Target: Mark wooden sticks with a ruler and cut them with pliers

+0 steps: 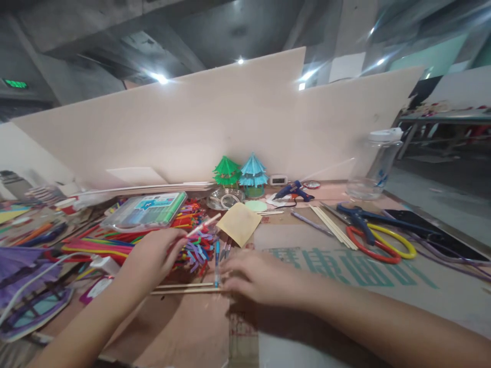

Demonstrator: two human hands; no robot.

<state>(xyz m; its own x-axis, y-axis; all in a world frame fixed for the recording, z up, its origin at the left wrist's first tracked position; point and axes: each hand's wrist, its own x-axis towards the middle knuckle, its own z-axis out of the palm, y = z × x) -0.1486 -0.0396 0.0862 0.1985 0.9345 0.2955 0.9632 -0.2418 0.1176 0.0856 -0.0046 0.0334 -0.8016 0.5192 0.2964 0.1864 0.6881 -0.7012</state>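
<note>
My left hand (159,255) is closed on a slim pale stick-like thing, perhaps a pen (205,225), its far end pointing up and to the right. On the table my right hand (257,276) lies low, fingers loosely bent and apart, with nothing visible in them. Its fingertips are close beside a blue clear pen (217,263); whether they touch it I cannot tell. Under the pen's near end run thin wooden sticks (187,290). A square yellow paper pad (238,224) lies just beyond, and a heap of coloured pipe cleaners (197,250) is between the hands.
Behind stand a green paper pavilion (226,171), a blue one (253,171) and a blue glue gun (293,191). A marker case (144,210) lies left. Red-and-yellow-handled tools (374,245), a phone (437,235) and a clear bottle (370,166) are right. A purple model (26,291) sits near left.
</note>
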